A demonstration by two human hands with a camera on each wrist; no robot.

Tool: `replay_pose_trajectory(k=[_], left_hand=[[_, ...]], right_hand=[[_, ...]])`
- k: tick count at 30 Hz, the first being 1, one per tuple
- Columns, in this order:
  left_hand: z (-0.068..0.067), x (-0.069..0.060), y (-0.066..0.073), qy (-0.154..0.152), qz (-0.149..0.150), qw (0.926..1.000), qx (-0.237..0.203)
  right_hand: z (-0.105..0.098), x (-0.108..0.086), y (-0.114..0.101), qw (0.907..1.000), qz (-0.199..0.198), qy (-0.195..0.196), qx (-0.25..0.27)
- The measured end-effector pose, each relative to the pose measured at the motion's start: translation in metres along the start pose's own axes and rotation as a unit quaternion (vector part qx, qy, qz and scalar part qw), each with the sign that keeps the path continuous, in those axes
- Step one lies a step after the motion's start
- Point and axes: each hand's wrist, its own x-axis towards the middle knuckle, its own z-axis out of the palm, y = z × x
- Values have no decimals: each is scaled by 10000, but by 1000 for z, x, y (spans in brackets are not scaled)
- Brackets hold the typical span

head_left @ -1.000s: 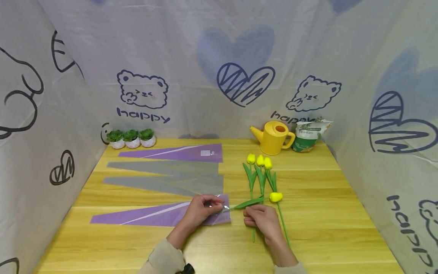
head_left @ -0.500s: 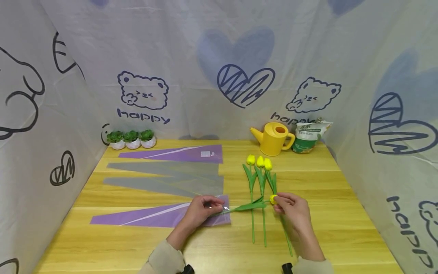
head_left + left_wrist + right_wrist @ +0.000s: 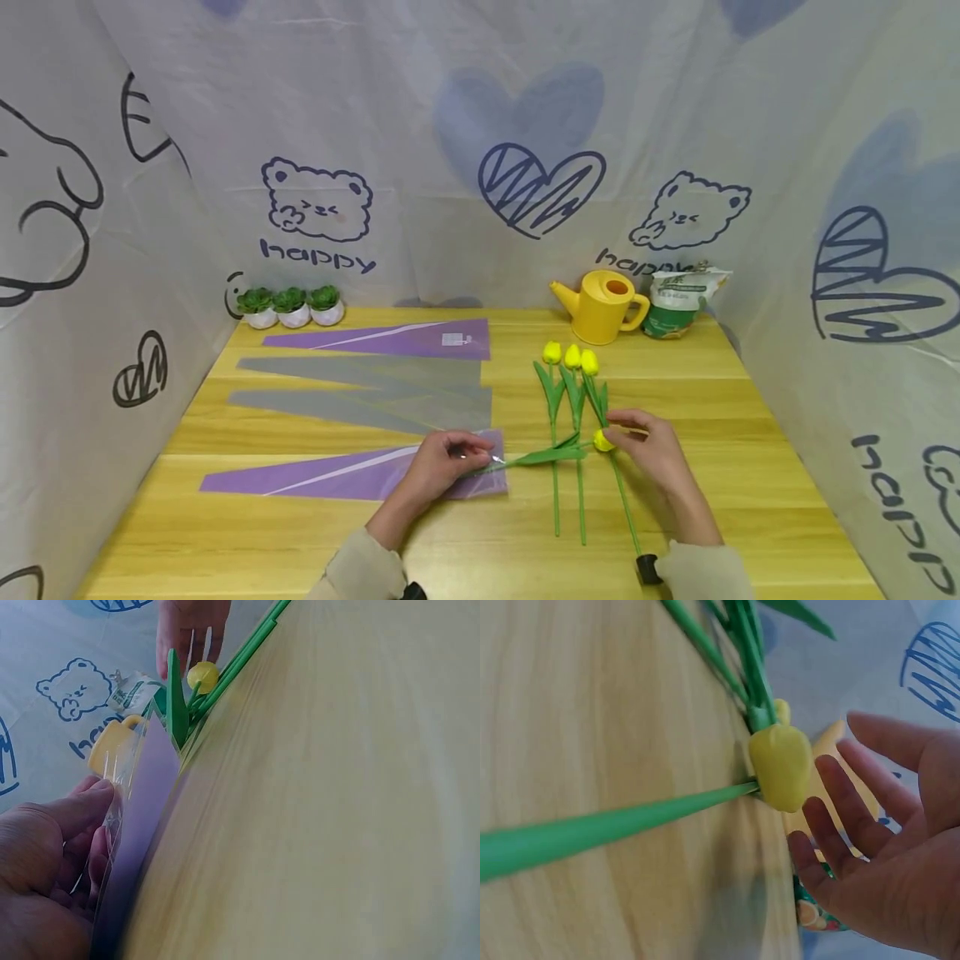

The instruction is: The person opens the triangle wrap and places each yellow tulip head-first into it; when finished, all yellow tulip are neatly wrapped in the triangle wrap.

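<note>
My left hand [image 3: 444, 462] pinches the clear front film of a purple flower-wrapping sleeve [image 3: 337, 473] at its wide right end. A yellow artificial tulip [image 3: 602, 441] lies crosswise, its bloom to the right and its green leaves [image 3: 551, 454] near the sleeve's mouth. Its stem end lies within that mouth, under the film. Beside the bloom is my right hand [image 3: 654, 450], fingers spread and relaxed; in the right wrist view the bloom [image 3: 781, 766] appears just off the fingertips. In the left wrist view, thumb and fingers hold the film [image 3: 116, 802] lifted off the purple backing [image 3: 142, 817].
Three more yellow tulips [image 3: 573, 358] lie side by side, stems toward me, under the crosswise one. Two grey sleeves [image 3: 360, 406] and another purple sleeve [image 3: 390, 337] lie farther back. Behind stand a yellow watering can [image 3: 602, 310], a green-white bag [image 3: 678, 302] and small potted succulents [image 3: 291, 308].
My right hand has gone from the tulip's leaves to its bloom on the right, then loosened and opened its fingers there. The left hand has stayed at the sleeve's mouth.
</note>
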Motion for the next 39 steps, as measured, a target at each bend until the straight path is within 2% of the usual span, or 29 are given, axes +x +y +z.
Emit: replay_pose_trajectory(k=[4,9,14,24,33,39], left_hand=[[2,0,-1,-9,2,10000,-16],[4,0,-2,-85,82,9999,-6],[5,-1,-1,-117,128,9998,46],[6,-1,-3,-125,200,9997,46],[5,-1,-1,-82,329,9994,109],[3,-1,3,126,181,9997,42]], right_hand=[[6,6,5,9985,-145,-304,-420],[12,9,7,9977,-8,-456,-507],[15,12,11,9964,-104,-529,-659],[17,17,15,9857,-690,-599,-1419],[15,17,15,9794,-1030,-667,-1601],[14,14,9,9762,-1233,-618,-1673]])
